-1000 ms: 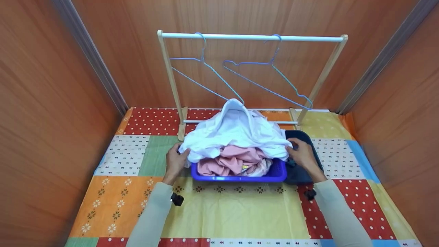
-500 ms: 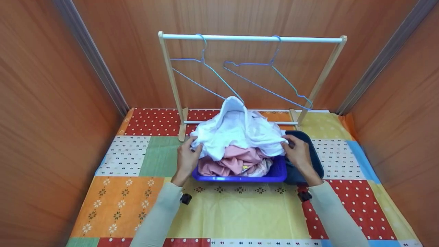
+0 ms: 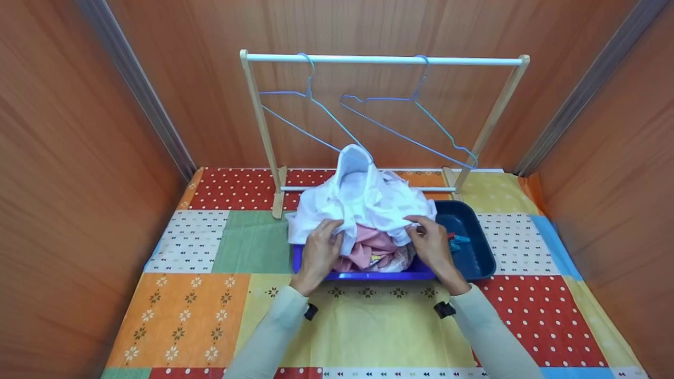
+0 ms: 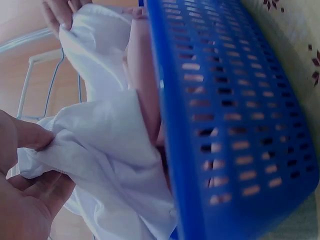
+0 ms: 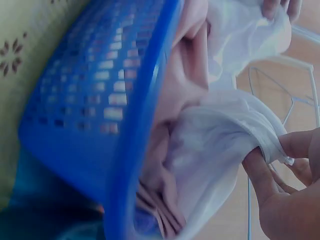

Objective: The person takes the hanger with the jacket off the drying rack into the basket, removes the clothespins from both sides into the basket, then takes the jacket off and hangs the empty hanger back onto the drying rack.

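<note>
A white hooded garment (image 3: 358, 202) lies over the top of a blue-violet basket (image 3: 368, 276), its hood raised at the back. My left hand (image 3: 320, 253) pinches the garment's near edge between thumb and fingers, left of centre. At the right, my right hand (image 3: 433, 248) pinches another part of the same edge. Pink cloth (image 3: 371, 247) and a patterned cloth show beneath, inside the basket. In the left wrist view the white fabric (image 4: 115, 130) hangs in folds from the fingers. The right wrist view shows a white edge (image 5: 270, 132) stretched at the fingertips.
A dark tray (image 3: 479, 263) with small red and blue clips (image 3: 457, 240) stands right of the basket. Behind is a wooden rack with a white rod (image 3: 368, 59). Two wire hangers (image 3: 309, 93) hang on it. Wood-grain panels (image 3: 447, 31) enclose the patchwork-covered surface.
Both hands have moved inward along the garment's near edge, from its outer sides toward the middle. The garment's sides have drawn in, and the clips in the tray have come into view.
</note>
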The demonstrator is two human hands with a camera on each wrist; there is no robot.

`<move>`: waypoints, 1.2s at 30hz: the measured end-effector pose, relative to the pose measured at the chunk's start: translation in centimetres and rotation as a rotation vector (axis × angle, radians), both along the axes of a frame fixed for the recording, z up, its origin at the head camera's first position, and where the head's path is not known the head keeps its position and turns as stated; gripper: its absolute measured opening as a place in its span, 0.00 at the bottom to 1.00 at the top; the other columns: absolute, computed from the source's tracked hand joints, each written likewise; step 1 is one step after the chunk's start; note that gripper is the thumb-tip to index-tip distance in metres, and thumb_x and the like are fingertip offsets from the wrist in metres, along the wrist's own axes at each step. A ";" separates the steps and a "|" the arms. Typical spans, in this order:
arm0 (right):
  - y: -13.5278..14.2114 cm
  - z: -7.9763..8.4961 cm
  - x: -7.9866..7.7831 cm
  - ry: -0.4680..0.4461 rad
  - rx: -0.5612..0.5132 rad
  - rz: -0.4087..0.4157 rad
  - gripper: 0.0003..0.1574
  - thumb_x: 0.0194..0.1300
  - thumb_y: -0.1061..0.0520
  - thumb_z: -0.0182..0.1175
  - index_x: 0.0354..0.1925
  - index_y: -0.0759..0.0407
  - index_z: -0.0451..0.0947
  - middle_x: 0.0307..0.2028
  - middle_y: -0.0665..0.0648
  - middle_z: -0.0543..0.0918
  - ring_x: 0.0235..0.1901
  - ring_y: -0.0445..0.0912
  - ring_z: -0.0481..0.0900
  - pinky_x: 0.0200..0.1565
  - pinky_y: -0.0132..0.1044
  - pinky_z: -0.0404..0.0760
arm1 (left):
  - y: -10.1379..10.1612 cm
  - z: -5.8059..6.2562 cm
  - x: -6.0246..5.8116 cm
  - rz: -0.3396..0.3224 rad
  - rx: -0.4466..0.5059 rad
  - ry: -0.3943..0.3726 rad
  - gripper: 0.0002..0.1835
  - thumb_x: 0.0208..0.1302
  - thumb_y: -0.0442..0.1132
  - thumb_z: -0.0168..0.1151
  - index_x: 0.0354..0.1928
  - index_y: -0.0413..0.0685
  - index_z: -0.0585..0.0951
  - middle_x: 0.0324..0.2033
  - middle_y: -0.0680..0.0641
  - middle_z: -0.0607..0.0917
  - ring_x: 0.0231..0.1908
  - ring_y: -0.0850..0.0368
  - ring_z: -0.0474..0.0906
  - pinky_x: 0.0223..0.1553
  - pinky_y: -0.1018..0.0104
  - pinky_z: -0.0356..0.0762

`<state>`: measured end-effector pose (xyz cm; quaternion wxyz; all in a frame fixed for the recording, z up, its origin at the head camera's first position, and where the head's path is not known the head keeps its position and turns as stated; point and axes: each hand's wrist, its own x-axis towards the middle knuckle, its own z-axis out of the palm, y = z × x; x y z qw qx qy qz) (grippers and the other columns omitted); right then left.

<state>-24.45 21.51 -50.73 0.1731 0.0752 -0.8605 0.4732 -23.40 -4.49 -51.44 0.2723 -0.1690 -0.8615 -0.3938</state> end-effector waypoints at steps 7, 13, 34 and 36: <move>-2.4 -1.4 0.8 0.068 0.014 0.043 0.12 0.64 0.65 0.62 0.45 0.57 0.86 0.34 0.56 0.88 0.20 0.35 0.73 0.24 0.28 0.71 | 2.3 -1.1 0.7 0.004 -0.106 0.054 0.11 0.60 0.30 0.66 0.44 0.46 0.86 0.39 0.50 0.87 0.40 0.54 0.85 0.42 0.62 0.83; -3.9 -2.6 1.2 0.149 0.061 0.037 0.11 0.62 0.67 0.63 0.42 0.58 0.86 0.40 0.56 0.88 0.29 0.41 0.80 0.31 0.32 0.78 | 3.8 -2.2 1.2 0.030 -0.202 0.100 0.10 0.59 0.32 0.67 0.43 0.49 0.86 0.38 0.53 0.87 0.39 0.55 0.84 0.40 0.62 0.82; -5.0 -5.1 2.8 0.072 0.570 0.105 0.13 0.67 0.58 0.58 0.47 0.58 0.84 0.51 0.58 0.86 0.46 0.56 0.86 0.41 0.52 0.84 | 4.2 -4.9 2.0 -0.054 -0.578 -0.036 0.09 0.62 0.43 0.56 0.35 0.49 0.84 0.34 0.51 0.88 0.33 0.53 0.85 0.33 0.58 0.81; -4.9 -5.1 2.8 0.053 0.569 0.129 0.14 0.68 0.58 0.57 0.48 0.59 0.84 0.52 0.59 0.85 0.48 0.55 0.85 0.44 0.52 0.84 | 4.1 -4.9 2.0 -0.073 -0.582 -0.053 0.10 0.63 0.42 0.56 0.37 0.48 0.85 0.37 0.50 0.88 0.35 0.52 0.85 0.36 0.58 0.82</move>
